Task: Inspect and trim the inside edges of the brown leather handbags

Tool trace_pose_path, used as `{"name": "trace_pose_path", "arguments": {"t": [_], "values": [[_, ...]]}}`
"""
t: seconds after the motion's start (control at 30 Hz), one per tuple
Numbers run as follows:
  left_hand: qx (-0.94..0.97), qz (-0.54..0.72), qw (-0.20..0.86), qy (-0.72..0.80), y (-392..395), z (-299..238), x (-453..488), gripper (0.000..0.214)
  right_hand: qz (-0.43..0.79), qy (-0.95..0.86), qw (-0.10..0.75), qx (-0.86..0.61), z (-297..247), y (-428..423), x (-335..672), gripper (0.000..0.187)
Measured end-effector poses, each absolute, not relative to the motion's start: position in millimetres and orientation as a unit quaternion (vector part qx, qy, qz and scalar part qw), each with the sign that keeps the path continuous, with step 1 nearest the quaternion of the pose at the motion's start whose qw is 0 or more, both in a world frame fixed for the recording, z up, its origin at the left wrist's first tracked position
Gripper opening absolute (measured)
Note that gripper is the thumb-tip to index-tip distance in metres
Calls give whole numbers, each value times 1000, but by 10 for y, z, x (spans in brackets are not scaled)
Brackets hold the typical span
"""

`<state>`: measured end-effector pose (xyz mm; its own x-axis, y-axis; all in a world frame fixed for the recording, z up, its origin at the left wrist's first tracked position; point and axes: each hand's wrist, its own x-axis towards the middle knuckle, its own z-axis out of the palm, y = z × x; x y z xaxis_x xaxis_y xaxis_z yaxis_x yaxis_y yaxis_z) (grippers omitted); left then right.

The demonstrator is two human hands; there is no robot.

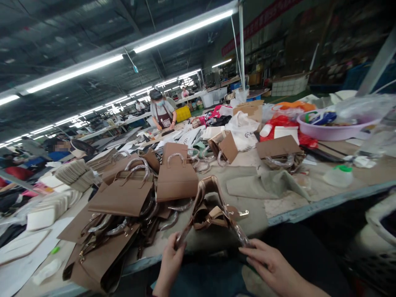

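Observation:
In front of me a brown handbag strap (211,184) bends in an upright arch, its lower ends wrapped in clear plastic. My left hand (170,260) is closed around the left end. My right hand (268,262) pinches the right end between thumb and fingers. Inside the arch lie folded brown pieces (213,218), with gold-coloured hardware (243,213) sticking out to the right. Whether these pieces are joined to the strap I cannot tell. To the left of it, brown handbags (123,196) with plastic-wrapped handles are piled, and another handbag (177,177) lies just beyond.
The worktable's blue-grey edge (328,201) runs before me. On the right are a grey-green cloth (267,184), a handbag (280,147), a plastic bottle (338,176) and a purple basin (334,131). White stacked pieces (76,174) stand left. A co-worker (162,111) works farther back.

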<state>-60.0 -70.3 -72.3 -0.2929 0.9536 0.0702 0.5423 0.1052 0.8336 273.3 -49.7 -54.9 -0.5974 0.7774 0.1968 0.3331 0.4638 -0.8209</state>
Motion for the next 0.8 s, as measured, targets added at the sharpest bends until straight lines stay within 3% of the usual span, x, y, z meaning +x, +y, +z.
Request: {"name": "trace_pose_path", "arguments": {"t": [0.1, 0.2, 0.47, 0.7, 0.8], "values": [[571, 405, 212, 681, -737, -618, -559, 57, 385, -811, 251, -363, -363, -466, 2778, 35], [632, 372, 188, 653, -666, -410, -396, 66, 372, -817, 232, -373, -187, -411, 2729, 36], [620, 305, 158, 706, -402, -233, -237, 35, 373, -855, 136, -335, 124, -490, 2666, 28], [626, 317, 134, 700, -400, -245, -239, 32, 167, -883, 224, -377, 546, -175, 2377, 26], [632, 324, 137, 690, -379, -257, -231, 29, 95, -887, 177, -416, 707, 94, 2075, 27]]}}
